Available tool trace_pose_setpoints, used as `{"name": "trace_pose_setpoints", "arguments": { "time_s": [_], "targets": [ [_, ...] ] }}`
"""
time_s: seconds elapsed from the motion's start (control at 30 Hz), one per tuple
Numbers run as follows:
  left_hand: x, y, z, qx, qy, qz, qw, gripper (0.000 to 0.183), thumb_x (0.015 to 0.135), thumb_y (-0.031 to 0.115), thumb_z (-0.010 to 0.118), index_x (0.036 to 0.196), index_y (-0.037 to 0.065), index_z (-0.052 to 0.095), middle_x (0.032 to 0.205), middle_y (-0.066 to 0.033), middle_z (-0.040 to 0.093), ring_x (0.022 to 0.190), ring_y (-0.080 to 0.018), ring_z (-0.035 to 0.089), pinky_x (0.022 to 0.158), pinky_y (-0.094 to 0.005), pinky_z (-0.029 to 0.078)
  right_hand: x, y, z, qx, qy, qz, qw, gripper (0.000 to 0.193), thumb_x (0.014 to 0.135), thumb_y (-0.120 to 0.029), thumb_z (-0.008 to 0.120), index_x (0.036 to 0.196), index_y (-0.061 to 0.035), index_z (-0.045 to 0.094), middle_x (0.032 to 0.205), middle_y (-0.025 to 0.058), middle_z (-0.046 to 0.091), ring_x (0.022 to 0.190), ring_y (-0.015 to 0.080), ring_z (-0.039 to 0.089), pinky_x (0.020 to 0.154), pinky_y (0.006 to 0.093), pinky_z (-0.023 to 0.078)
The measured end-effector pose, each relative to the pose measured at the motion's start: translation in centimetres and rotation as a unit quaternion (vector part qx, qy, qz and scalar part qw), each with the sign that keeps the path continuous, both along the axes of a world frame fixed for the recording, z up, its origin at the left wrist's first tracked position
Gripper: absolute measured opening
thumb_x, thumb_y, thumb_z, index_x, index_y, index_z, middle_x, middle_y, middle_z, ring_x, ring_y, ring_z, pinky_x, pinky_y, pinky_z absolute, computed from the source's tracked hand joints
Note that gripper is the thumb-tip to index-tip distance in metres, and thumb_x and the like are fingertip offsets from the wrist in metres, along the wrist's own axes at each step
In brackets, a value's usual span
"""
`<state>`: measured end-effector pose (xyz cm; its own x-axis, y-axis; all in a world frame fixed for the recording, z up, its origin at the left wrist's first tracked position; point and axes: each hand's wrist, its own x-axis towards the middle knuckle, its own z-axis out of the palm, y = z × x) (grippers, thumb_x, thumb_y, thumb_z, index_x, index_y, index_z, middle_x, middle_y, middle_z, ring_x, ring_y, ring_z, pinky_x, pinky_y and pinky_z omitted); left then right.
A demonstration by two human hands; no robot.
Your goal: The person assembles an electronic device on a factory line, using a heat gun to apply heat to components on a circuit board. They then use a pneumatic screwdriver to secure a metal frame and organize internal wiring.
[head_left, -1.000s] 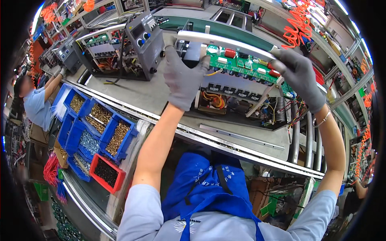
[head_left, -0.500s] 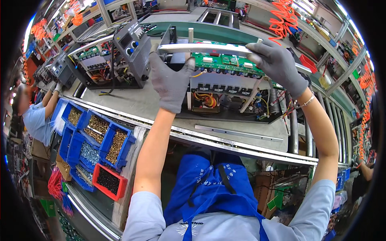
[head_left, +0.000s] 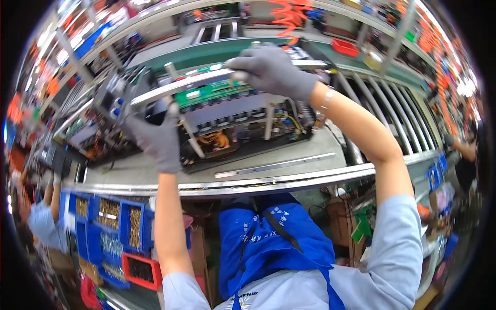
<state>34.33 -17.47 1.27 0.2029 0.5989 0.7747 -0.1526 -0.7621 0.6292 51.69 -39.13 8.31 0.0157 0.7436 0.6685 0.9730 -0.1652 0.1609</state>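
Metal bar [head_left: 181, 86] spans above the green circuit board [head_left: 214, 92]; your right hand's [head_left: 276, 72] grip holds it, likely to level it. Your left hand [head_left: 155, 139] is at its left end, grip unclear.

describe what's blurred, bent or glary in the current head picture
Head view: the blue bins look smeared, probably from motion; head view: the bench rail bows from fisheye distortion, and the corners go black; head view: a white glare patch shows far right; head view: the green board reads more clearly than the bins.
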Motion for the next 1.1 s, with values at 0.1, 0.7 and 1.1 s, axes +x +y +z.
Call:
{"name": "trace_pose_setpoints", "arguments": {
  "time_s": [0.1, 0.7, 1.1],
  "targets": [
    [0.0, 0.3, -0.3, -0.026, 0.042, 0.043, 0.998, 0.092, 0.065, 0.036, 0.089, 0.134, -0.001, 0.041, 0.132, -0.0209, 0.051, 0.124, -0.0323, 0.049, 0.105, -0.0422, 0.037, -1.1, -0.3, 1.1, -0.017, 0.045, -0.007, 0.999, 0.033, 0.089, -0.041, 0.061, 0.109, -0.0169, 0.070, 0.085, 0.0066, 0.064, 0.083, 0.0283, 0.063, 0.073, 0.0408, 0.049],
    [-1.5, 0.8, -1.0, -0.031, 0.062, 0.032, 0.997, 0.081, 0.078, 0.045, 0.078, 0.138, 0.003, 0.043, 0.130, -0.0218, 0.054, 0.119, -0.0336, 0.054, 0.099, -0.0433, 0.043, -0.5, -0.1, 0.6, -0.012, 0.066, 0.001, 0.998, 0.026, 0.086, -0.034, 0.066, 0.104, -0.0157, 0.072, 0.088, 0.0082, 0.067, 0.083, 0.0283, 0.066, 0.072, 0.0407, 0.052],
    [-9.4, 4.5, -0.7, 0.095, 0.136, -0.010, 0.986, 0.064, 0.089, 0.019, 0.068, 0.140, -0.003, 0.036, 0.133, -0.0209, 0.050, 0.123, -0.0295, 0.052, 0.105, -0.0380, 0.039, -1.1, -0.6, 1.1, 0.002, 0.034, -0.020, 0.999, 0.046, 0.084, -0.049, 0.065, 0.116, -0.0158, 0.065, 0.094, 0.0095, 0.064, 0.092, 0.0300, 0.062, 0.084, 0.0460, 0.047]
  ]
}}
